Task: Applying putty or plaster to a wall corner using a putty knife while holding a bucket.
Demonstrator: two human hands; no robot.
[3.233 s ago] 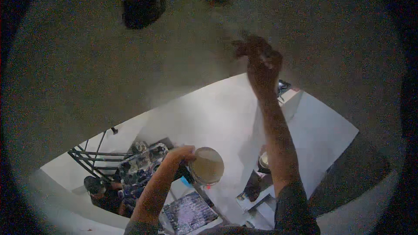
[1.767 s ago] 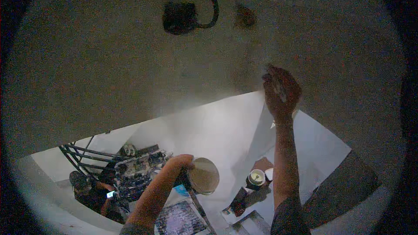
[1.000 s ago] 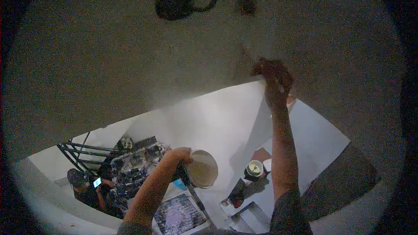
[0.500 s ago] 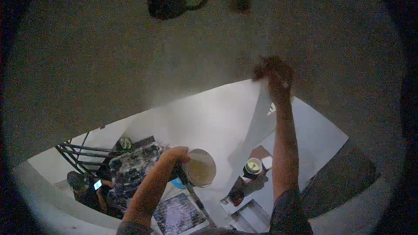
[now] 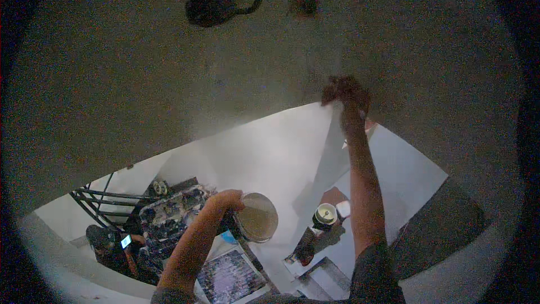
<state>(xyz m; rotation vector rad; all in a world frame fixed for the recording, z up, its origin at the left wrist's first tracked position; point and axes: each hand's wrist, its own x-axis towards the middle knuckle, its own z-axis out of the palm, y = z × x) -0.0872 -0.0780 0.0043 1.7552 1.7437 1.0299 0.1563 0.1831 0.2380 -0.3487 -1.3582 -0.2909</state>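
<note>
My left hand (image 5: 228, 198) is closed on the rim of a round bucket (image 5: 260, 218) with beige contents. It holds the bucket out over the lower middle of the view. My right arm reaches far up, and my right hand (image 5: 347, 94) is at the border where a large dark grey surface (image 5: 225, 73) meets a smooth white surface (image 5: 270, 141). Its fingers look curled, but they are dark and blurred. A small reddish patch shows beside the wrist; whatever the fingers grip cannot be made out.
Below left, a person (image 5: 104, 239) holds a lit phone (image 5: 126, 241) near dark metal rails (image 5: 107, 197). A paint-splattered board (image 5: 174, 211) and a stained panel (image 5: 233, 276) lie below my left arm. A pale bowl (image 5: 326, 214) stands lower right. A dark box-shaped fixture (image 5: 211, 3) is at the top.
My right hand has shifted slightly left along the border of the dark surface. The left hand keeps its hold on the bucket in nearly the same place.
</note>
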